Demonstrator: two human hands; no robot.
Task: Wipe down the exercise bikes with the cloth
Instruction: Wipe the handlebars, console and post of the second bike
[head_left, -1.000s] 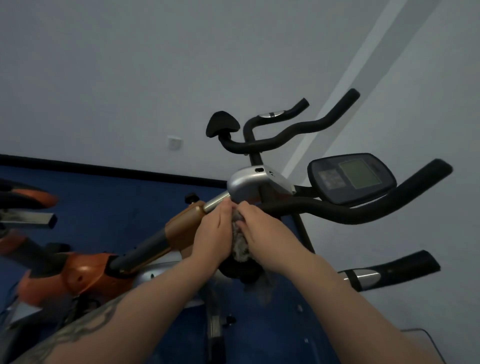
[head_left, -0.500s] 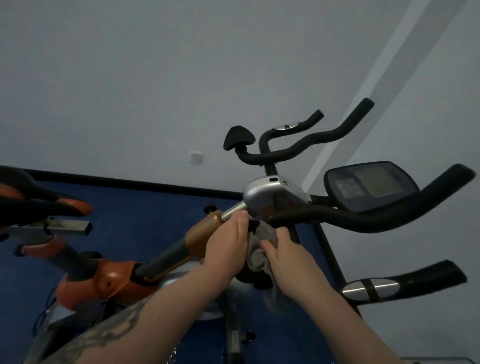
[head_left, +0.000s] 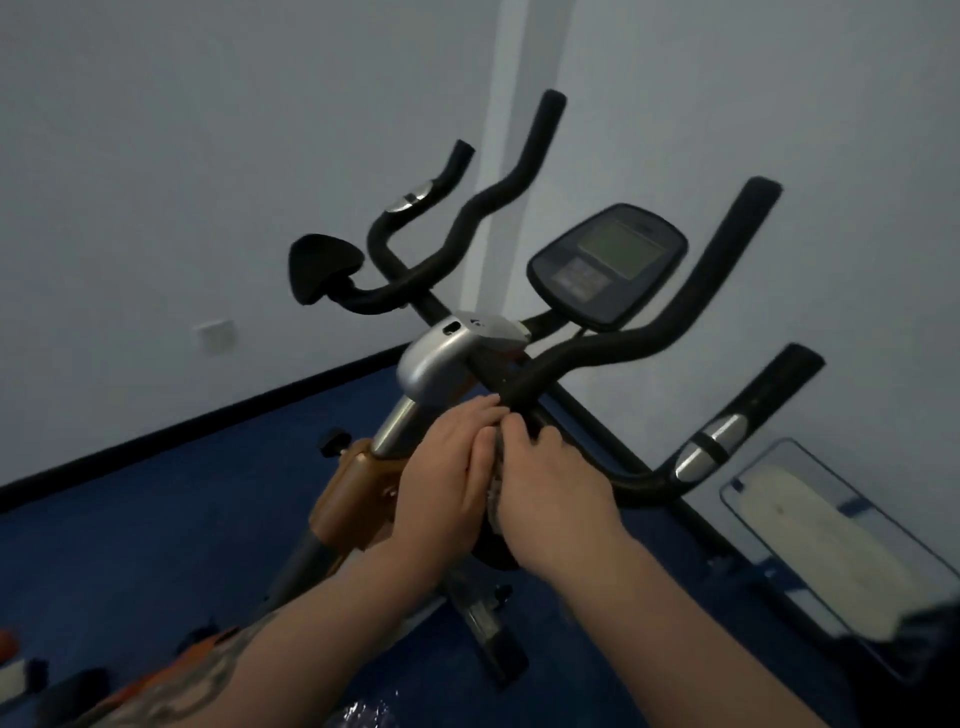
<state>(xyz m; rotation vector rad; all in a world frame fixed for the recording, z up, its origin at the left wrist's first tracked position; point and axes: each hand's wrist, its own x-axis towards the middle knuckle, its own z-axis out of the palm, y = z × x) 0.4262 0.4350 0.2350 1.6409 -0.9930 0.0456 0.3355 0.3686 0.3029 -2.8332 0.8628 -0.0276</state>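
Two hands meet at the centre of the exercise bike, just below the silver clamp housing where the black handlebar joins the stem. Left hand sits against the chrome stem, fingers curled inward toward the bar base. Right hand is just beside it, fingers curled over the bar's lower end. The grey cloth is squeezed in the gap between both palms, only a thin strip visible; both hands grip it, pressed against the bar. How much of the cloth wraps the bar cannot be told.

Above the hands: console with its grey screen, tilted, mounted behind the handlebar. A second pair of black bars with a silver pulse sensor rises further back, a black pad at their left. Lower right grip carries another silver sensor. Bronze post collar sits under the chrome stem.

Blue floor, black skirting, pale wall with a socket plate. A framed panel leans by the right wall. Left forearm shows a tattoo.
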